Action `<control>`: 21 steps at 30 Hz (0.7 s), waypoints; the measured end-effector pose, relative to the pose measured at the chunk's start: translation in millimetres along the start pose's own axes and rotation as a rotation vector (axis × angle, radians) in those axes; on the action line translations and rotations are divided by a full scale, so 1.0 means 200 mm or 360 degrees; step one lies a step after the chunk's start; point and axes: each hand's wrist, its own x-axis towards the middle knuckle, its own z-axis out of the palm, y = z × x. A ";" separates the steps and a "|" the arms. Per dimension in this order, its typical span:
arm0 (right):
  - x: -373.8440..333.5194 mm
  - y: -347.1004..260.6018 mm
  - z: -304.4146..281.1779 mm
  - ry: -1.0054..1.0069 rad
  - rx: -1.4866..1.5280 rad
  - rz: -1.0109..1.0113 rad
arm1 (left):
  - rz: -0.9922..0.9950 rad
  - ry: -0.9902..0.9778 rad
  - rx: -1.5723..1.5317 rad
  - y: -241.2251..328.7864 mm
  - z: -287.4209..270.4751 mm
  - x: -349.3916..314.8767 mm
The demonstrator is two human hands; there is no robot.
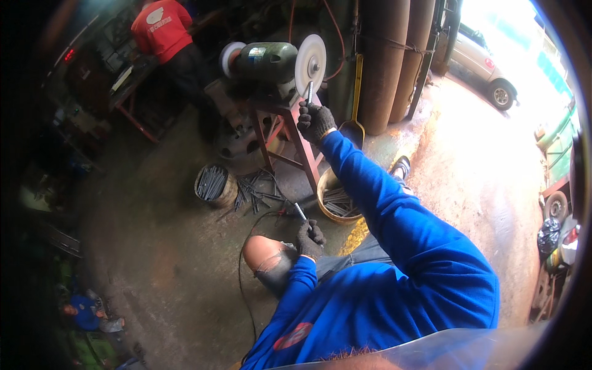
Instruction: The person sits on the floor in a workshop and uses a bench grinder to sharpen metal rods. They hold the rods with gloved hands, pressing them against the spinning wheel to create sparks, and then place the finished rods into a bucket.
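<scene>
My right hand (316,122), in a dark knitted glove, is closed on a short metal rod (309,91). The rod points up in front of the right pale wheel (316,52) of a green bench grinder (269,61); whether it touches the wheel I cannot tell. Low near my bent knee, my left hand (310,240) wears a matching glove and grips a second metal rod (300,211), its bright end sticking up. A bucket of dark rods (230,192) stands to the left, with loose rods (254,193) beside it. Another bucket (321,198), right of it, holds more rods.
The grinder sits on a reddish metal stand (300,145). A yellow-handled shovel (358,92) and tall brown cylinders (383,61) stand behind. A cable (240,271) crosses the floor. Someone in a red top (161,37) works at the far left. A car (473,65) is outside.
</scene>
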 end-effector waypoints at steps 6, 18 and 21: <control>0.02 0.00 -0.04 0.0034 -0.0014 0.0056 | -0.0022 -0.0056 -0.0060 0.00 -0.03 0.03; 0.05 0.02 -0.07 -0.0063 -0.0269 0.0054 | 0.0051 -0.0002 -0.0031 -0.01 -0.04 0.01; 0.16 -0.13 -0.27 -0.0393 -0.1256 -0.0409 | -0.0030 -0.0068 0.0001 -0.03 0.01 0.03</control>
